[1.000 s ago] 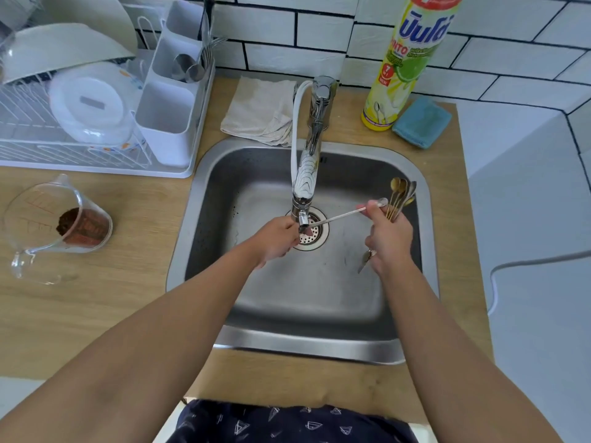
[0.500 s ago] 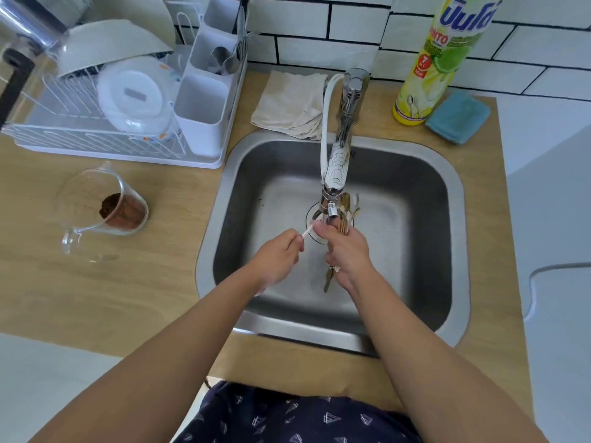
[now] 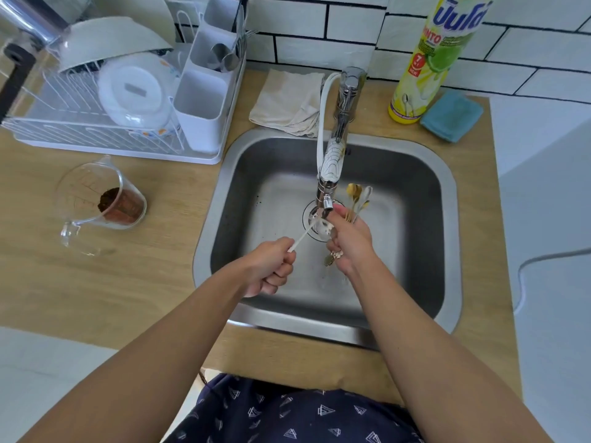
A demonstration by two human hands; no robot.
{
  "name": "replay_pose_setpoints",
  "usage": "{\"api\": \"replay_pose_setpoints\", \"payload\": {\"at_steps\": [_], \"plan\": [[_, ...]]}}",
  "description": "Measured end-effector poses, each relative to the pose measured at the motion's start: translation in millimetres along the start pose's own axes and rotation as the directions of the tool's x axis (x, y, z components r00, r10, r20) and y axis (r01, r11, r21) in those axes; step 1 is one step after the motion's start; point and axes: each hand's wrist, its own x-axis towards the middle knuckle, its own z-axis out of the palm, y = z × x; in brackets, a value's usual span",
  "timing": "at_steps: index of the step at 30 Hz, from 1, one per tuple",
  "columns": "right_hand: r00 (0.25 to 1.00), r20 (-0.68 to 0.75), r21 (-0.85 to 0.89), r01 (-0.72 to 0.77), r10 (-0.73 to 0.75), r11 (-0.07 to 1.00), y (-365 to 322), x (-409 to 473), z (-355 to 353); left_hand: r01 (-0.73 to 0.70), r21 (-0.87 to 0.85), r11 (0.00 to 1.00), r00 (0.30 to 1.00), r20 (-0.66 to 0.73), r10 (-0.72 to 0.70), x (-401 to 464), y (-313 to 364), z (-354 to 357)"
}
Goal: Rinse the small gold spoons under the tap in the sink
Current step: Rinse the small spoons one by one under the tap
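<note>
My right hand [image 3: 348, 241] is closed around a bundle of small gold spoons [image 3: 357, 196], their bowls fanned out above my fist, just right of the tap spout [image 3: 329, 174]. Their handle ends poke out below my palm. My left hand [image 3: 271, 266] grips the end of a white-handled spoon [image 3: 300, 239] whose bowl lies under the tap nozzle, against my right fingers, over the drain [image 3: 315, 225]. Both hands are inside the steel sink [image 3: 243, 161].
A white dish rack [image 3: 105, 123] with bowls and a cutlery holder stands back left. A glass measuring jug [image 3: 96, 203] with brown powder sits left of the sink. Behind the sink are a beige cloth [image 3: 287, 103], a yellow detergent bottle [image 3: 425, 68] and a blue sponge [image 3: 452, 116].
My right hand has brought the gold spoons left, from the sink's right side to the tap. My left hand has slid back to the end of the white-handled spoon, which stays under the nozzle.
</note>
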Motion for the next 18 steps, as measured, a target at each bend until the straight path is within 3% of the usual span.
{"api": "replay_pose_setpoints", "payload": {"at_steps": [2,4,5,7,12,14,18], "plan": [[1.000,0.022,-0.102,0.017,-0.015,0.995,3,-4,3,0.017,0.060,0.998,0.998,-0.066,-0.013,0,2,-6],[0.999,0.034,-0.195,0.025,-0.019,0.980,5,-8,7,-0.030,0.332,0.943,0.961,-0.250,0.119,-1,0,-11],[0.999,0.032,-0.213,0.021,-0.015,0.977,5,-9,8,-0.052,0.539,0.841,0.905,-0.330,0.268,0,-3,-16],[0.999,0.040,-0.207,0.020,-0.012,0.978,7,-10,8,-0.068,0.796,0.601,0.797,-0.319,0.513,2,-8,-26],[0.998,0.032,-0.214,0.060,-0.054,0.975,22,-13,7,-0.054,0.905,0.422,0.722,-0.257,0.642,5,-19,-36],[0.996,0.011,-0.212,0.086,-0.085,0.973,25,-11,5,-0.038,0.916,0.399,0.724,-0.250,0.643,4,-20,-34],[0.984,0.106,-0.259,0.168,-0.145,0.951,25,-10,-1,-0.020,0.928,0.372,0.761,-0.227,0.608,0,-16,-29]]}}
